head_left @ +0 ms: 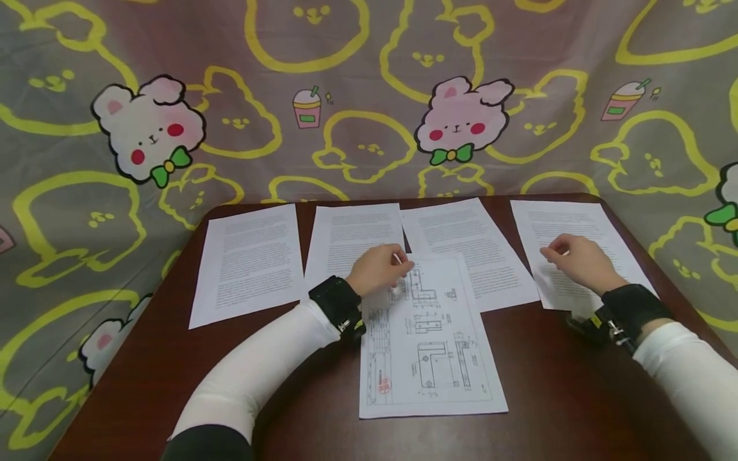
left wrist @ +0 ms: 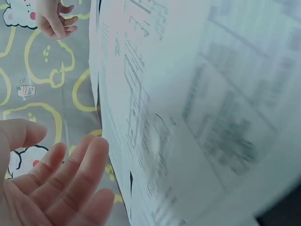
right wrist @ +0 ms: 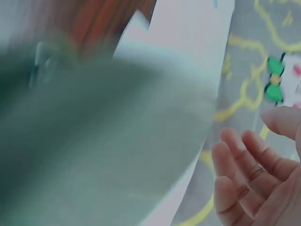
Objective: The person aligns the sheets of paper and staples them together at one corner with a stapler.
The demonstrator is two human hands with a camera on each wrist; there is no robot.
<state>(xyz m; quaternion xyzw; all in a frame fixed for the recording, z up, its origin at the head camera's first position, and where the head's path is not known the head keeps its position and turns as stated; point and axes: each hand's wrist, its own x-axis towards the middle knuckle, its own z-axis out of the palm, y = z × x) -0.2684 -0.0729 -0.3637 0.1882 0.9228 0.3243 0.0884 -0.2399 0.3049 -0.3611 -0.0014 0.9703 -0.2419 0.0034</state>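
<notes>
Close by, two white sleeves point(head_left: 259, 365) reach over the brown surface point(head_left: 542, 390), with black bands point(head_left: 334, 301) at the wrists. The drawing paper point(head_left: 446, 326) lies flat in the middle, with its bottom end nearest the person and its top end on parts of two pages with writing. It may be more than one sheet; I cannot tell.

The left hand point(head_left: 377, 267) is over the top left part of the drawing paper. Its fingers are loosely bent and hold nothing. I cannot tell if they touch the paper. The right hand point(head_left: 582, 261) is over the far right page point(head_left: 576, 224), and its fingers are loose and hold nothing too.

A sleeve or band could brush the drawing paper and make it slip. Pulling it fast could drag the second page point(head_left: 354, 234) and the third page point(head_left: 469, 250), because it sits on both. The left arm and hand are in the way of its left side.

The far left page point(head_left: 250, 269) lies beside the second page. Past the surface hangs a curtain point(head_left: 346, 166) with bunnies.
</notes>
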